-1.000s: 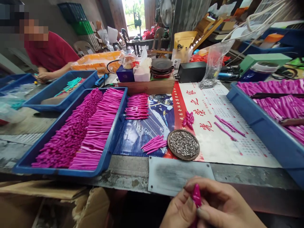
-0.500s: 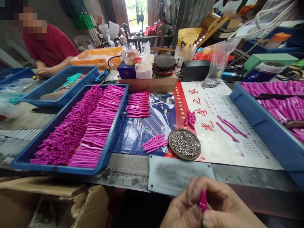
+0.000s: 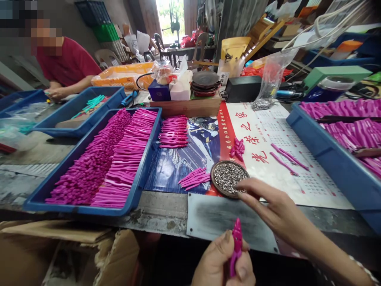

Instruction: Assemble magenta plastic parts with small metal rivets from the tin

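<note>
My left hand (image 3: 222, 260) is closed round a pink plastic piece (image 3: 236, 242), which stands upright at the bottom centre. My right hand (image 3: 274, 208) stretches forward with its fingers extended, the fingertips at the near rim of a round dish of small metal pieces (image 3: 229, 178). Nothing shows in the right hand. A small bunch of pink plastic pieces (image 3: 194, 178) lies just left of the dish, and a few short pink pieces (image 3: 238, 149) lie behind it.
A blue tray full of pink pieces (image 3: 89, 198) sits at the left, another blue tray (image 3: 324, 155) at the right. A printed calendar sheet (image 3: 268, 119) covers the table middle. A person in a red shirt (image 3: 67, 63) works at the far left. Boxes and bags crowd the back.
My right hand has let go of the pink piece and moved forward to the metal dish. My left hand still holds the piece, now alone.
</note>
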Demonstrator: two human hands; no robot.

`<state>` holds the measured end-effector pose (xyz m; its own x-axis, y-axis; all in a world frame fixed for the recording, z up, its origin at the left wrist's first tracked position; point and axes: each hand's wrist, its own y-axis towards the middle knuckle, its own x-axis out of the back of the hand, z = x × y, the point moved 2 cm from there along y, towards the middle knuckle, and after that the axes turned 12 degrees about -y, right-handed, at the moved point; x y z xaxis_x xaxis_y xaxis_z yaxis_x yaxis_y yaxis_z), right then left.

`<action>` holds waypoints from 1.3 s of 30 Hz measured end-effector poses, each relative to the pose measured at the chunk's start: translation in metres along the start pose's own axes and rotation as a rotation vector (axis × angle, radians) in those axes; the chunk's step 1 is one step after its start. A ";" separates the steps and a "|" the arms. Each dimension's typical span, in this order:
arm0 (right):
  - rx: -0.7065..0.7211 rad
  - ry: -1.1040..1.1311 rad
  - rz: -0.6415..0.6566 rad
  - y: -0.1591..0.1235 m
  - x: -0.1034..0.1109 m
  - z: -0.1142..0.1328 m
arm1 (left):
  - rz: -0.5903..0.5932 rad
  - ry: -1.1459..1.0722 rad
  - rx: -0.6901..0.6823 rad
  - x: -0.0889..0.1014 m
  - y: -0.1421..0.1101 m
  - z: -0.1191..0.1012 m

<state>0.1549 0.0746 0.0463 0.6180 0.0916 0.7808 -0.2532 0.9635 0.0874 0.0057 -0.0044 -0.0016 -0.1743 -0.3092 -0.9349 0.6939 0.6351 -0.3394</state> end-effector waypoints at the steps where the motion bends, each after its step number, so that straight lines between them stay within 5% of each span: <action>1: 0.039 -0.196 -0.004 0.011 0.003 -0.006 | 0.002 -0.015 0.028 -0.002 -0.002 -0.002; 5: 0.080 -0.682 0.125 0.045 -0.002 -0.024 | 0.063 -0.056 0.109 -0.007 -0.008 -0.007; 10: 0.125 -0.690 0.134 0.055 -0.012 -0.021 | 0.061 -0.064 0.116 -0.006 -0.010 -0.009; 28: 0.006 -0.174 -0.093 0.042 0.008 -0.026 | 0.067 0.025 0.087 0.002 -0.005 -0.007; 35: -0.009 0.259 0.192 -0.011 0.000 0.015 | 0.081 0.189 0.003 0.006 0.001 -0.007; 39: 0.033 0.262 0.170 -0.039 -0.017 0.029 | -0.002 0.236 0.013 0.003 0.001 -0.008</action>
<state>0.1328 0.0278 0.0478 0.7342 0.3168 0.6005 -0.3909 0.9204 -0.0077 0.0007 0.0008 -0.0056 -0.3332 -0.1354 -0.9331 0.7018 0.6253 -0.3413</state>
